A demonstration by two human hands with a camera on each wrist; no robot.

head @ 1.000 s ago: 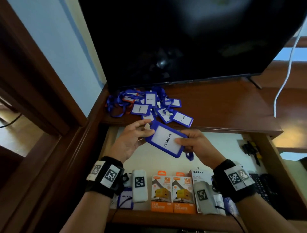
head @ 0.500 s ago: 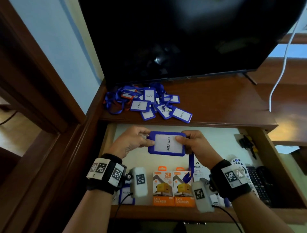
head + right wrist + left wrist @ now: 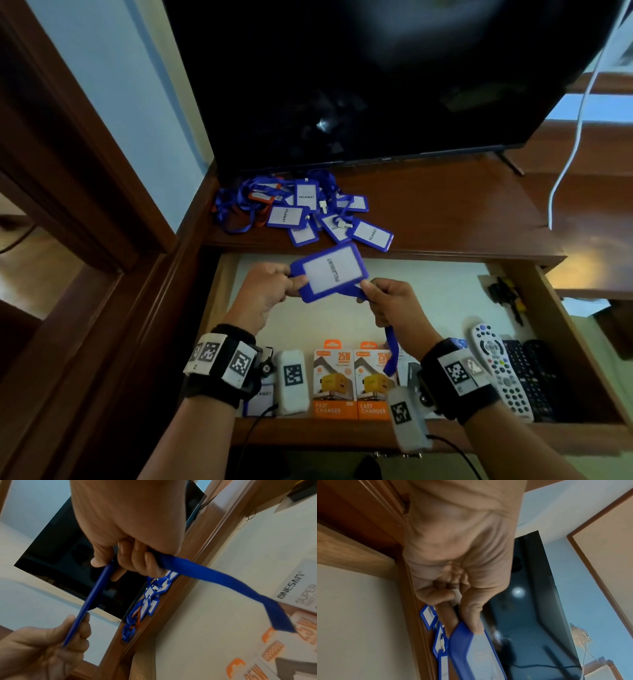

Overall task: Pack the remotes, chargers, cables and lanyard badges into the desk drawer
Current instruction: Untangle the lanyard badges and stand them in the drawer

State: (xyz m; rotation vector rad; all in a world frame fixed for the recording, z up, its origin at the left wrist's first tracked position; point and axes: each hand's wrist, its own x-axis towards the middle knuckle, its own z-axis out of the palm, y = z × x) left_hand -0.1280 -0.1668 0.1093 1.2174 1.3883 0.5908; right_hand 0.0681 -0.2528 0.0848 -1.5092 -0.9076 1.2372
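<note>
From the head view, your left hand and right hand each pinched an end of a blue badge held tilted above the open drawer, while more badges lay heaped on the desk under the TV. At your left wrist, your thumb clamped the holder's corner. At your right wrist, curled fingers also gripped its lanyard strap, trailing over the charger boxes.

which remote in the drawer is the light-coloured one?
The white remote, leftmost of the three at the drawer's right end, next to the right hand's wristband. The two remotes to its right are black.
</note>
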